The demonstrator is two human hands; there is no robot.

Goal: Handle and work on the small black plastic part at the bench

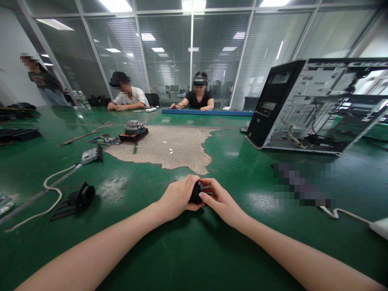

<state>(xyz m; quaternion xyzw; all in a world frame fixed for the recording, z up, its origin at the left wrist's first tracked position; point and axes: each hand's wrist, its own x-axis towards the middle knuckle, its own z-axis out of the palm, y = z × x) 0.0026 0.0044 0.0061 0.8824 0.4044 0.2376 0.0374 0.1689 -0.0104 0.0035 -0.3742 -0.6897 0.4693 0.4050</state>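
Note:
In the middle of the head view my left hand (177, 195) is closed around a small black part (195, 193), held just over the green table surface. From the other side my right hand (220, 201) grips the same part, its thumb and fingertips on the right edge. The fingers cover much of it, so its exact kind is hidden; a rounded dark rim shows between the hands. To the left of my left forearm lies a black plastic duct piece (79, 198) with a round opening.
An opened computer case (277, 117) stands at the right, with a pixelated flat object (298, 184) before it. Beyond my hands, a bare patch (182, 145) bears a cooling fan unit (135, 128). A metal bracket (90, 154) and white cable (50, 184) lie left. Two people sit opposite.

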